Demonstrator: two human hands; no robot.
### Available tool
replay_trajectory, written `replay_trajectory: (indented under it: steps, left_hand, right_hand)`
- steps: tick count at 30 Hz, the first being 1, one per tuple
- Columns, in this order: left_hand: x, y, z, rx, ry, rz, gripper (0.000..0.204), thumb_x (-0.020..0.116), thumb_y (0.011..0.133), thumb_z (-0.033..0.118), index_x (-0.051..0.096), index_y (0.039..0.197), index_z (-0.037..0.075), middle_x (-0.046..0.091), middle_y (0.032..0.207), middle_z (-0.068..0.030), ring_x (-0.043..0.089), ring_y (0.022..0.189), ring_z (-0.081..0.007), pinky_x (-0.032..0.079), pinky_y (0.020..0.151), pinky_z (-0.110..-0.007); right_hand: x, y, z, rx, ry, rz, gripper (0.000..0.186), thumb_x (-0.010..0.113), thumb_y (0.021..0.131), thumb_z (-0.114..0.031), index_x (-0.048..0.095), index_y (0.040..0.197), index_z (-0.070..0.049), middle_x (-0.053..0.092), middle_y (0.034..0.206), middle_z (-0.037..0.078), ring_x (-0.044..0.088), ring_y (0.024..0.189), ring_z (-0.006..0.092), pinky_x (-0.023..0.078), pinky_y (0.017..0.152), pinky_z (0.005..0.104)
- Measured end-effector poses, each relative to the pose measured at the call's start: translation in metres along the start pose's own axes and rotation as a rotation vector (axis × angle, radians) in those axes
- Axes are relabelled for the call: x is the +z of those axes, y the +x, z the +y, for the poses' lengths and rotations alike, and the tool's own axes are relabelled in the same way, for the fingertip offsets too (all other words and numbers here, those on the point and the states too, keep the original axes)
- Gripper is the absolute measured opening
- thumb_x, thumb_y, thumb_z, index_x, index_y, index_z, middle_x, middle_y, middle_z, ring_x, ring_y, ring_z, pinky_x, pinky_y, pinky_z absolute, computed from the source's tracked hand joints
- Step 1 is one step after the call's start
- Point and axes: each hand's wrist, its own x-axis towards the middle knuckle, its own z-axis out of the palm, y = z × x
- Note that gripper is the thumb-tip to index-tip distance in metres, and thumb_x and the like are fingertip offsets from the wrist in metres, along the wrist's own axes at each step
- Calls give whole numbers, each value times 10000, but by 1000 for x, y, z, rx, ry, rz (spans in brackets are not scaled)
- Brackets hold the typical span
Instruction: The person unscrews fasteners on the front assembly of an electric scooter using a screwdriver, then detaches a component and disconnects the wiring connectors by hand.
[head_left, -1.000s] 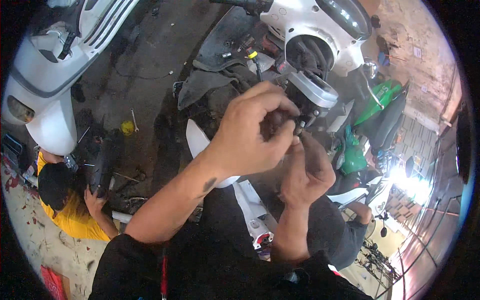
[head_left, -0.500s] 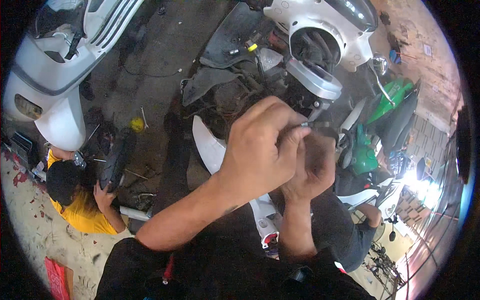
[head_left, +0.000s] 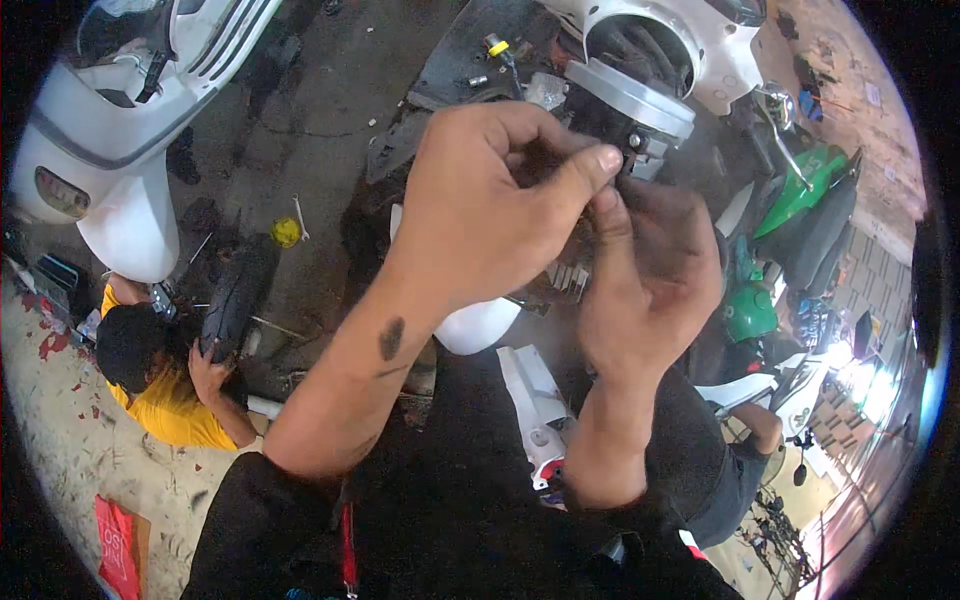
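Observation:
My left hand (head_left: pixel 500 200) and my right hand (head_left: pixel 655 280) meet just below a silver-rimmed instrument unit (head_left: pixel 628 92) with a black underside and a small bolt (head_left: pixel 634 141). Both thumbs are bent in against the curled fingers and pinch at a small spot under that unit. What lies between the fingertips is hidden. Behind the unit is a white handlebar cover (head_left: pixel 728 60) with a round opening. A connector with a yellow band (head_left: pixel 497 48) rests above my left hand.
A white scooter (head_left: pixel 130 225) stands at upper left. A co-worker in yellow (head_left: pixel 185 420) handles a black tyre (head_left: pixel 230 300). Another person (head_left: pixel 715 470) crouches at right beside green panels (head_left: pixel 795 195). A wrench (head_left: pixel 300 218), yellow round object (head_left: pixel 285 232) and white panel (head_left: pixel 470 325) lie around.
Both my hands have shifted up in the view, the right also rightward. The instrument unit now appears higher and more level. My fingers remain pinched together beneath it.

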Motion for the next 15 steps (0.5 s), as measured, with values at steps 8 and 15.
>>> replay_trajectory:
  steps: [8,15]
  left_hand:
    - [-3,5,-5,78,79,-53,200,683,884,184,687,884,-15,695,768,-48,606,692,-76,484,637,-250]
    - [5,-2,-3,4,158,35,182,662,895,151,681,900,-29,693,765,-63,619,716,-82,488,626,-242]
  right_hand:
    - [-1,2,-15,140,83,-31,95,659,883,-26,603,924,40,672,844,105,633,787,109,492,694,232]
    - [3,1,-11,34,-37,-5,108,639,893,-17,634,990,29,687,870,88,637,825,119,497,724,244]
